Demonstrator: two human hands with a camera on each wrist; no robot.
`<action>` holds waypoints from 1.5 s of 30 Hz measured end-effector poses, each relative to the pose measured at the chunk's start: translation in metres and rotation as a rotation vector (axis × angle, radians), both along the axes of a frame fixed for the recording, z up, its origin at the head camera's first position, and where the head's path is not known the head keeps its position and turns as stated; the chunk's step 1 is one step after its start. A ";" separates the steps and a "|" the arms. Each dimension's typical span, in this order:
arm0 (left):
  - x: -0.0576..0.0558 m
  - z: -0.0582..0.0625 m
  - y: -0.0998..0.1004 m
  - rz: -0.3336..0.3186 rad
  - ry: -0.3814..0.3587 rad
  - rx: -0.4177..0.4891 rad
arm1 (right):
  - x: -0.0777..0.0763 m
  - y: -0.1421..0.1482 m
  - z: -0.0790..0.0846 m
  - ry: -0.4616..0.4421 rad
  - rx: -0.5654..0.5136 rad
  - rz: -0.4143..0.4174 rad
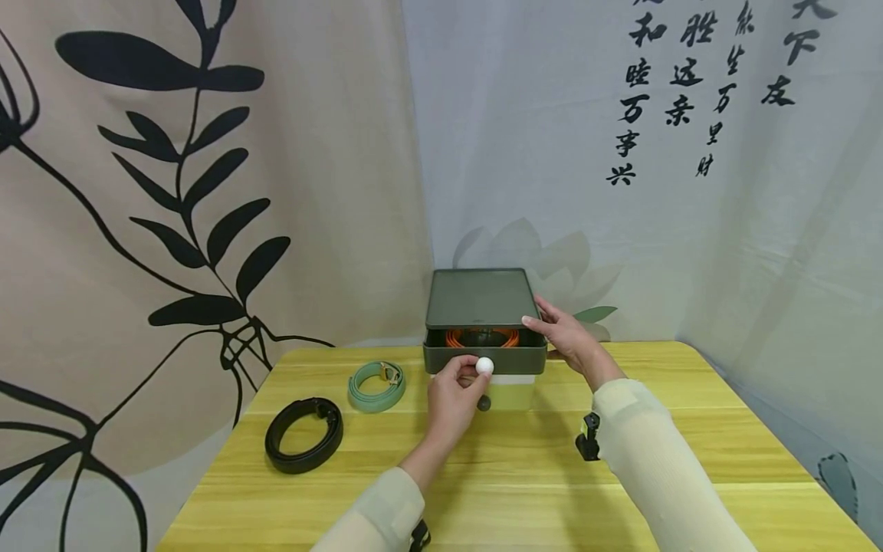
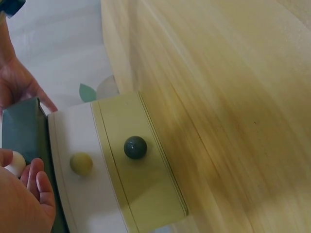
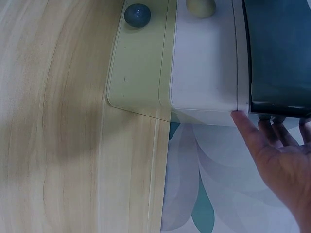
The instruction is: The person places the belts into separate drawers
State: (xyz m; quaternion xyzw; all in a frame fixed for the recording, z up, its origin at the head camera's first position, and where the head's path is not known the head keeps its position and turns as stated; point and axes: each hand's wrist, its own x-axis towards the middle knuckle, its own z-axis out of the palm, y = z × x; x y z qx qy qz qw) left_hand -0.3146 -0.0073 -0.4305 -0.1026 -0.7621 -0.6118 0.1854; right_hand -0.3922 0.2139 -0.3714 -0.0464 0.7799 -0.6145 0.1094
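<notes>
A small drawer cabinet has a dark green top drawer [image 1: 483,360] standing partly pulled out, under a dark green top [image 1: 477,297]. My left hand [image 1: 451,399] pinches the round white knob [image 1: 485,366] on that drawer's front. Inside the drawer lies an orange coil [image 1: 510,337], partly hidden by the top. My right hand [image 1: 569,341] rests against the cabinet's right side, thumb at the upper corner in the head view. Lower down, the shut white drawer [image 2: 80,131] has a yellowish knob [image 2: 81,164], and the shut yellow-green drawer [image 2: 129,179] a dark knob [image 2: 135,147].
Left of the cabinet on the wooden table [image 1: 524,491] lie a rolled green belt [image 1: 362,404] with a gold-coloured buckle and a rolled black belt [image 1: 297,464]. Behind the table hangs a printed cloth [image 1: 524,138] with plants and writing.
</notes>
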 end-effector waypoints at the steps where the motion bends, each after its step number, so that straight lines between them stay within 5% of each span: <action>1: 0.000 0.000 0.000 -0.001 0.003 0.003 | 0.000 0.000 0.000 -0.001 -0.002 0.000; 45: -0.026 0.006 0.007 0.053 -0.020 0.014 | 0.001 -0.002 -0.001 -0.007 -0.043 -0.010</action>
